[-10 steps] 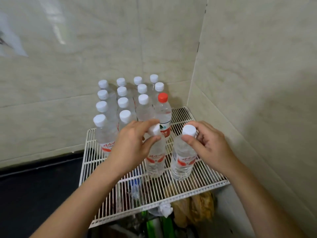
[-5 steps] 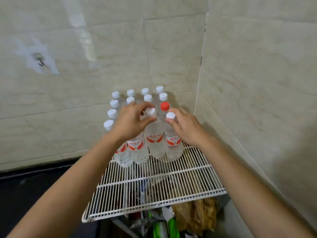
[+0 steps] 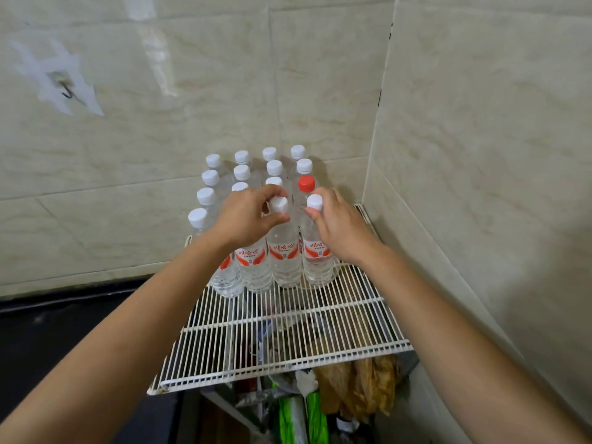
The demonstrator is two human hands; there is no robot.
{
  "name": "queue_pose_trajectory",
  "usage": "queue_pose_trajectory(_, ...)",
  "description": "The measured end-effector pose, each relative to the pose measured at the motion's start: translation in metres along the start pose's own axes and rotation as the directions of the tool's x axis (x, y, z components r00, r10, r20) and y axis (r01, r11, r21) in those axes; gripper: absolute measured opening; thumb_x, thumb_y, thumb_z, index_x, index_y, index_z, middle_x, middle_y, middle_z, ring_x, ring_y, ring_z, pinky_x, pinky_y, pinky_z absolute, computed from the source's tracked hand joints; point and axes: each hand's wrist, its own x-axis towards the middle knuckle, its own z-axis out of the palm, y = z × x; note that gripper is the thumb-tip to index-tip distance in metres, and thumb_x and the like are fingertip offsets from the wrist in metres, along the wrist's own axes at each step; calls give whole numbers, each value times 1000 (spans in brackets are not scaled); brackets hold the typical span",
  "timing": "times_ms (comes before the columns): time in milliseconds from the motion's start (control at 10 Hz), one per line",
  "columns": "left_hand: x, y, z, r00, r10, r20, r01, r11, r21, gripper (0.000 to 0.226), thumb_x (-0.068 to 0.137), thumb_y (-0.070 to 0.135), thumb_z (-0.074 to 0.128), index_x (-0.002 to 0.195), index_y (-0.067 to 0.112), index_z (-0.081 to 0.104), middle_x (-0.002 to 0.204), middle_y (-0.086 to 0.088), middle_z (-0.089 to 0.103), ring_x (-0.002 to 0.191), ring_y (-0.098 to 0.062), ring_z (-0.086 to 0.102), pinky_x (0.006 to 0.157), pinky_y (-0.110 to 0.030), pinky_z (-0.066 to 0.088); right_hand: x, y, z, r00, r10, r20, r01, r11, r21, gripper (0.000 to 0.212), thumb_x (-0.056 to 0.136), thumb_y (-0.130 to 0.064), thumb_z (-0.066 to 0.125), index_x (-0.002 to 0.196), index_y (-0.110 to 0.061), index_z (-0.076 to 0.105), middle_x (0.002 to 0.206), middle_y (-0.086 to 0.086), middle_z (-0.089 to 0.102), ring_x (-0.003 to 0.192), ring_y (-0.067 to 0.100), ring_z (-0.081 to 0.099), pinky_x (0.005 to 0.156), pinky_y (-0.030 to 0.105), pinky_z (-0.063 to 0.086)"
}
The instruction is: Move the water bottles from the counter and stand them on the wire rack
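Left hand and right hand are closed on two white-capped bottle necks at frame centre.
Red-and-white labels with Chinese characters are carried by the clear water bottles, stood upright on the wire rack.

Two walls of pale marbled tile meet in a corner. On the left wall a small metal hook sits in a ragged patch of white adhesive residue. A dark surface lies at lower left. Lower down, near the corner, lie a brownish crumpled bag, green packaging and a crumpled white scrap.
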Motion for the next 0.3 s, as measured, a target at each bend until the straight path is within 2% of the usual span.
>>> queue_pose_trajectory(100, -2, 2, 0, 1000, -5, 5, 4, 1000, 26, 42, 86, 40, 74, 122, 21, 63, 98, -2, 70, 83, -15, 57, 75, -29, 43, -3, -6, -2, 999, 27, 22, -27, 1000, 1, 39, 107, -33, 42, 135, -7, 44, 127, 14, 52, 106, 33, 57, 82, 40, 43)
queue_pose_trajectory(200, -6, 3, -3, 1000, 27, -9, -26, 995, 93, 45, 89, 46, 69, 126, 23, 59, 107, -4, 71, 98, -22, 61, 79, -31, 41, -5, -9, -5, 998, 53, 41, -54, 998, 30, 43, 106, -39, 41, 139, -11, 41, 134, 13, 50, 116, 32, 55, 90, 39, 44)
queue_pose_trajectory(300, -16, 4, -4, 998, 39, -46, -25, 964, 266, 59, 92, 55, 59, 141, 25, 49, 140, -7, 57, 129, -30, 49, 99, -43, 39, -10, -10, -15, 986, 162, 50, -163, 986, 17, 71, 101, -59, 41, 155, -15, 24, 155, 12, 35, 137, 30, 45, 104, 42, 40)
